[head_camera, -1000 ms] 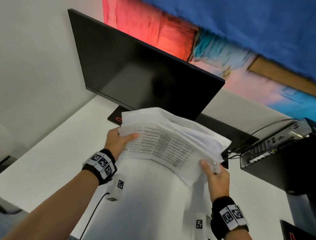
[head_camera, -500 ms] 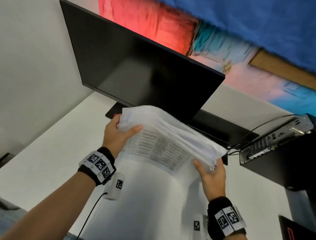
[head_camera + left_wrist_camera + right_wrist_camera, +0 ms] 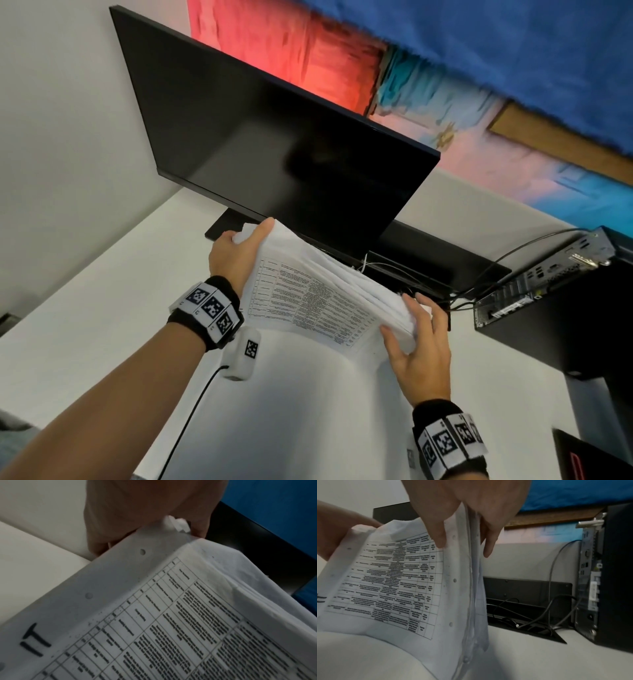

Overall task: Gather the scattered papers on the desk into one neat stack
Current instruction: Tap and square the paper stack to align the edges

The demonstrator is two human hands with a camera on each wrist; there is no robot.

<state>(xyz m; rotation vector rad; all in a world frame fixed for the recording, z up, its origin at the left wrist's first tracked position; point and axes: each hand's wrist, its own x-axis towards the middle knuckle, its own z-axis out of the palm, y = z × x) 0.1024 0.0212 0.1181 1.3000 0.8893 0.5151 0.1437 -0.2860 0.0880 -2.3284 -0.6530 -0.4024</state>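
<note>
A stack of white papers [image 3: 308, 298] stands tilted on its lower edge on the white desk [image 3: 85, 308], the front sheet showing a printed table. My left hand [image 3: 236, 253] grips the stack's upper left corner, fingers curled over the top edge. My right hand [image 3: 418, 335] pinches the right edge, thumb in front and fingers behind. In the left wrist view the papers [image 3: 171, 615] fill the frame below my left hand [image 3: 145, 513]. In the right wrist view my right hand [image 3: 471, 513] clasps the papers [image 3: 393, 581] at their punched margin, several sheet edges still fanned.
A black monitor [image 3: 274, 144] stands right behind the stack. To the right are a black cable tray with loose cables [image 3: 428, 284] and a black computer case [image 3: 565, 291]. A white wall borders the desk on the left.
The stack has been tipped up onto its lower edge and drawn closer together. My left hand shifted to the top left corner and my right hand to the right edge.
</note>
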